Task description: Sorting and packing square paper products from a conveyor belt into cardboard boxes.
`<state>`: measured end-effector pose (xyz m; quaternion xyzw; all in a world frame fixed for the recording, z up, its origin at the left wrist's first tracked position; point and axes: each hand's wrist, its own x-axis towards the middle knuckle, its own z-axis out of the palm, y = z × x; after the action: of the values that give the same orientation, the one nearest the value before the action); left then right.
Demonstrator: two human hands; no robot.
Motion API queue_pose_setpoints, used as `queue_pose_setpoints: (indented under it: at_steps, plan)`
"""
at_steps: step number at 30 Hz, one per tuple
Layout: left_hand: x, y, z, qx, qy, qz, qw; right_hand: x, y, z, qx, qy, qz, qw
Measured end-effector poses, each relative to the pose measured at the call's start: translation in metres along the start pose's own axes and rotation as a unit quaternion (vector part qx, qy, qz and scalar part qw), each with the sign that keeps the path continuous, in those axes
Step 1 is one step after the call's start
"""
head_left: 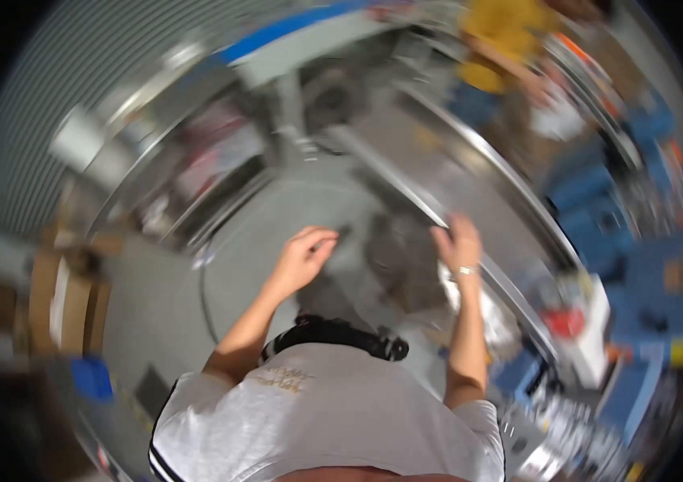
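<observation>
Left hand (pixel 305 255): curled; I can't tell if pinching.
Right hand (pixel 460 241): loosely spread, nearer metal table (pixel 446 157).
Table's long axis: slants toward lower right.

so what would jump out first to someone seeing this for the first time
Probably the person's bare hands: the left hand, fingers curled, near the middle, and the right hand by the edge of a long metal worktop. Then perhaps the co-worker's bright yellow top at upper right and the blue strip near the top.
</observation>
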<state>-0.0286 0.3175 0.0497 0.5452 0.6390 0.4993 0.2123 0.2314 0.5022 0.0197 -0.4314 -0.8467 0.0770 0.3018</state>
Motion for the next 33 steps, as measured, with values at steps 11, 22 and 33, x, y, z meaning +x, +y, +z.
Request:
queue_pose_setpoints:
  at_steps: [11,22,33]
  plan:
    - [-0.075,-0.110,-0.176,0.108,0.184,-0.312,0.926,0.113,-0.098,0.141,-0.056,-0.129,0.075,0.987]
    - [0.105,-0.158,-0.239,0.180,0.204,-0.174,0.947,0.220,-0.175,0.200,0.082,-0.007,-0.122,0.989]
    - [0.383,-0.316,-0.415,0.309,0.350,-0.113,0.877,0.297,-0.281,0.302,0.186,-0.141,-0.024,0.972]
